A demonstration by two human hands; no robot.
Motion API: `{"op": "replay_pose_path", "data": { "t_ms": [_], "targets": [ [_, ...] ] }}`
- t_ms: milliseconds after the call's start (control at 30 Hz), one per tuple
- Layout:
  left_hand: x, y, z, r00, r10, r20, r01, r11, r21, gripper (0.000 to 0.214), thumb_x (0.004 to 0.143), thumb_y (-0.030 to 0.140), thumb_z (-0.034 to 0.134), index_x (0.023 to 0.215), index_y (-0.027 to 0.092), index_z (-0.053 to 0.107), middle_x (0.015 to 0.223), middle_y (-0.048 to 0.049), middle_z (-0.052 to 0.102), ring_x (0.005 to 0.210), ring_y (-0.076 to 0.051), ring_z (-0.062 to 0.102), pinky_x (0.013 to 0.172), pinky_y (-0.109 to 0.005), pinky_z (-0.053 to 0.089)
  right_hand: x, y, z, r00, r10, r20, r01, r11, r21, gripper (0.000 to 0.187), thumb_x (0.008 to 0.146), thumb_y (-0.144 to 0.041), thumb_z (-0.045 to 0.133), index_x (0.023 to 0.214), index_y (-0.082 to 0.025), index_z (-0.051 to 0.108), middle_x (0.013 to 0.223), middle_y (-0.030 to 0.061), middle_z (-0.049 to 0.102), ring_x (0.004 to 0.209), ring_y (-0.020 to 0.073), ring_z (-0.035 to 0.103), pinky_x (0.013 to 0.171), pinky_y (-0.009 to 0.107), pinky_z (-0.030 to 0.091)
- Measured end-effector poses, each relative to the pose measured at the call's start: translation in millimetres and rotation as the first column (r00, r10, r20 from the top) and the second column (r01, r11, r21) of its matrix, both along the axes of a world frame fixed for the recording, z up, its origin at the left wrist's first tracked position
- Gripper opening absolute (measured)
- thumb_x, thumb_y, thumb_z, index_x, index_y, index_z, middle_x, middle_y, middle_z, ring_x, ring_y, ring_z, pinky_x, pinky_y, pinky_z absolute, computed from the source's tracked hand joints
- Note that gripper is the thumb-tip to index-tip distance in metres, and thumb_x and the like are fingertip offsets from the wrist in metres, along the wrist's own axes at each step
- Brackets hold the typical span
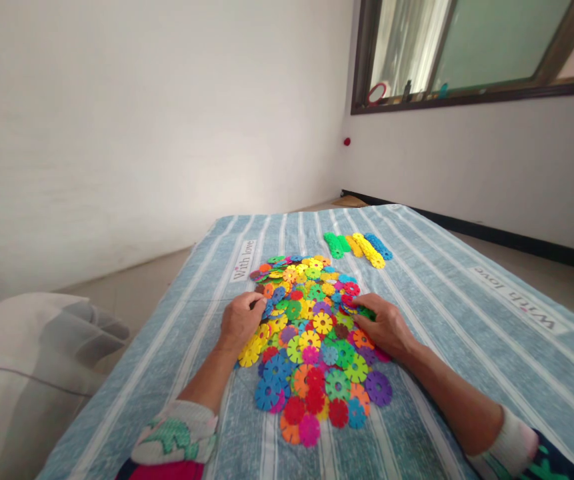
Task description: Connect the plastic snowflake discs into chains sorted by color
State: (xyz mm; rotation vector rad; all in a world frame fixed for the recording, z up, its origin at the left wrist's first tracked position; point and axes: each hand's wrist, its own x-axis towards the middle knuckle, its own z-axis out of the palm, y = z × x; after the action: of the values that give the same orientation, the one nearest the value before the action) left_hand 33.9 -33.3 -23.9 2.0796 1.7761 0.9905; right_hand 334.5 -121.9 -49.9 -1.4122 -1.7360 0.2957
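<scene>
A heap of flat, notched plastic discs (pixel 311 333) in many colours lies on a blue striped sheet (pixel 447 313). My left hand (pixel 239 321) rests on the heap's left edge with its fingers curled onto the discs there. On the heap's right side is my right hand (pixel 384 325), its fingertips pinched on a green disc (pixel 367 312). Beyond the heap lie sorted rows of discs: green (pixel 335 245), yellow (pixel 367 250) and blue (pixel 379 246).
The sheet covers a low bed and carries "With love" labels (pixel 243 259). A grey pillow (pixel 21 373) lies at the left. White walls meet in the far corner, with a window (pixel 467 47) at upper right and bare floor (pixel 131 293) around the bed.
</scene>
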Motion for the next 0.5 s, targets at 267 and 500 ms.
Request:
{"op": "replay_pose_path", "data": {
  "t_ms": [267, 500],
  "targets": [
    [0.8, -0.2, 1.5, 1.000, -0.004, -0.004, 0.004, 1.000, 0.000, 0.028, 0.074, 0.038, 0.048, 0.075, 0.022, 0.071, 0.085, -0.0040, 0.076, 0.083, -0.020, 0.067, 0.081, -0.028, 0.049, 1.9, 0.9, 4.0, 0.987, -0.084, -0.135, 0.077, 0.996, -0.052, 0.023, 0.073, -0.022, 0.056, 0.089, -0.021, 0.072, 0.093, 0.0042, 0.072, 0.089, 0.0218, 0.067, 0.086, 0.037, 0.051],
    [-1.3, 1.6, -1.5, 1.000, -0.012, -0.001, 0.012, 1.000, 0.007, 0.028, 0.075, 0.039, 0.049, 0.077, 0.023, 0.071, 0.087, -0.0028, 0.077, 0.083, -0.020, 0.067, 0.082, -0.028, 0.049, 4.0, 3.2, 2.3, 0.967, -0.144, -0.212, 0.127, 0.988, -0.088, 0.024, 0.070, -0.025, 0.056, 0.087, -0.022, 0.073, 0.091, 0.0034, 0.074, 0.087, 0.0227, 0.067, 0.086, 0.038, 0.051]
  ]
}}
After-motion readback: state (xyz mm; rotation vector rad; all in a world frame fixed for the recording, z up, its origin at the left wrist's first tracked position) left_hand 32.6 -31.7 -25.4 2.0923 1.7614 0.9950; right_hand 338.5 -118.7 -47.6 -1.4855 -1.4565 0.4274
